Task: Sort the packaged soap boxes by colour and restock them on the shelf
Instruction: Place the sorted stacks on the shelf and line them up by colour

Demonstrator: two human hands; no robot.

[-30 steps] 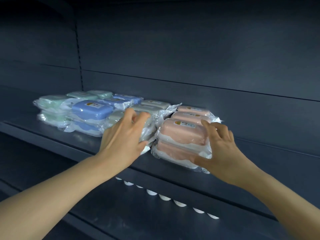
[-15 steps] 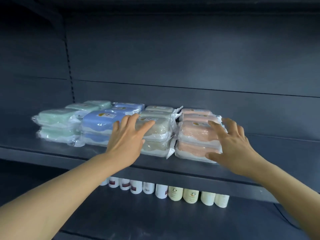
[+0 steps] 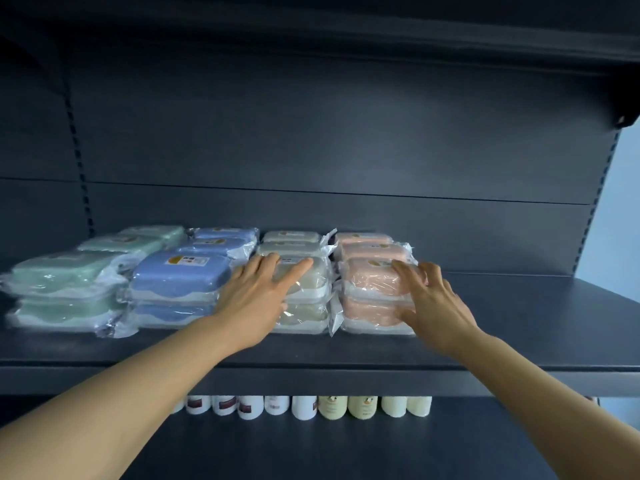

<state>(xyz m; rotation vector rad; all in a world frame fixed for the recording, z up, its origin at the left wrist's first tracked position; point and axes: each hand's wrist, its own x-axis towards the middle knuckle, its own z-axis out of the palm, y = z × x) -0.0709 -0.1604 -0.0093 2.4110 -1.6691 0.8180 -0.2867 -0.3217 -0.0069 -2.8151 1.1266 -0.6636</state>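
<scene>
Dark, matte metal shelving fills the view, and the middle shelf (image 3: 519, 327) carries four colour-sorted groups of packaged soap boxes toward its left and centre, leaving a wide bare stretch of board to the right and a strip of free board along the front edge. From left to right sit the green soap boxes (image 3: 65, 282), the blue soap boxes (image 3: 180, 277), the beige soap boxes (image 3: 304, 306) and the pink soap boxes (image 3: 372, 285), each stacked two high and running back in rows toward the rear panel. Groups stand just beside one another, their crinkled clear wrappers touching or nearly so. Each box is a rounded rectangle with a wavy seam between a coloured lid and a pale base, and a small printed label on top that is too blurred to read. With fingers extended, the left hand (image 3: 256, 299) lies on the front upper beige box, hiding part of it. Fingers spread and relaxed, the right hand (image 3: 433, 303) touches the front upper pink box at its right end; neither hand curls around anything. Below the shelf's lip, a row of white and cream bottles (image 3: 304, 407) shows only its lower halves.
</scene>
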